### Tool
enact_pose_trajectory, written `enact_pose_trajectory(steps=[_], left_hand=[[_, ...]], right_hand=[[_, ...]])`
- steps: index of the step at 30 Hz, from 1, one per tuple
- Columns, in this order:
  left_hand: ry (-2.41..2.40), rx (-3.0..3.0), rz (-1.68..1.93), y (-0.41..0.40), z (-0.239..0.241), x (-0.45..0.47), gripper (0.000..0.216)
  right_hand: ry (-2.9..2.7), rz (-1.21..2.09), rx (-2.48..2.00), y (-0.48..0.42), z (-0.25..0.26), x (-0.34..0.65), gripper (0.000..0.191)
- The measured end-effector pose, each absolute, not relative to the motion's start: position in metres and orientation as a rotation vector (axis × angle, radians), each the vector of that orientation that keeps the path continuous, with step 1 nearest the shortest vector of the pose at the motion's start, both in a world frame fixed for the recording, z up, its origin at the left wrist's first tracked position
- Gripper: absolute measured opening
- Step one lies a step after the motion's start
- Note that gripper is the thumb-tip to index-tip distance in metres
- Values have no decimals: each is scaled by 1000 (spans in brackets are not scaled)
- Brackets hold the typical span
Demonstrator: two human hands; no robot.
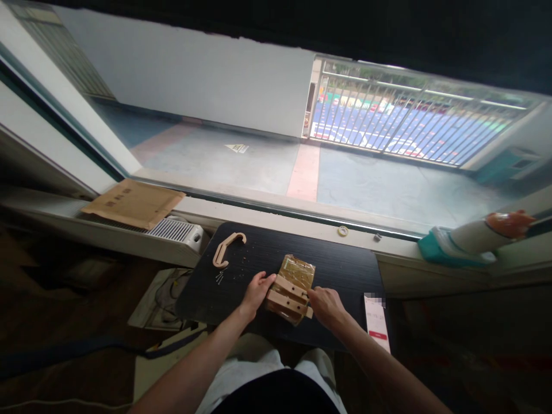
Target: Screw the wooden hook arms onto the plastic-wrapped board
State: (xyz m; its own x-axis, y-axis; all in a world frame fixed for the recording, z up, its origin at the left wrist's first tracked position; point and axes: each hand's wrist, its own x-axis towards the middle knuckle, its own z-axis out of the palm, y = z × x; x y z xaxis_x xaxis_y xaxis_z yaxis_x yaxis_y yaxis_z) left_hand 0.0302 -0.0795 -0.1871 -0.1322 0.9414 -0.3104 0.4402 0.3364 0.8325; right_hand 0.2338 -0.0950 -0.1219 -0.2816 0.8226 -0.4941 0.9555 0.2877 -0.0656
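Observation:
In front of me a block wrapped in shiny brown packing tape (298, 270) lies on a small black table. Across it rest two light wooden bars with dark holes, an upper wooden bar (288, 287) and a lower wooden bar (284, 302). My left hand (257, 292) grips the left end of the upper bar, with the thumb on top. At the bars' right ends my right hand (325, 303) is closed; a small dark thing shows at its fingertips, too small to name. A curved wooden piece (222, 253) lies at the table's left, with several screws (219, 277) below it.
The black table (345, 261) stands against the window sill. A phone (376, 322) lies at its right edge. On the sill are a tape roll (342, 231) and a teal container (435, 247). A brown envelope (133, 202) covers part of the radiator (175, 230).

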Motion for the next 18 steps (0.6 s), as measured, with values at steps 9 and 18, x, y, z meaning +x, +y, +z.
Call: enact_pose_trajectory(steps=[9, 18], left_hand=[[1476, 602, 343, -71, -215, 21, 55], [1469, 753, 221, -61, -225, 43, 63]], right_hand=[[2126, -565, 1812, -108, -142, 245, 28], [2262, -526, 1595, -106, -125, 250, 27]])
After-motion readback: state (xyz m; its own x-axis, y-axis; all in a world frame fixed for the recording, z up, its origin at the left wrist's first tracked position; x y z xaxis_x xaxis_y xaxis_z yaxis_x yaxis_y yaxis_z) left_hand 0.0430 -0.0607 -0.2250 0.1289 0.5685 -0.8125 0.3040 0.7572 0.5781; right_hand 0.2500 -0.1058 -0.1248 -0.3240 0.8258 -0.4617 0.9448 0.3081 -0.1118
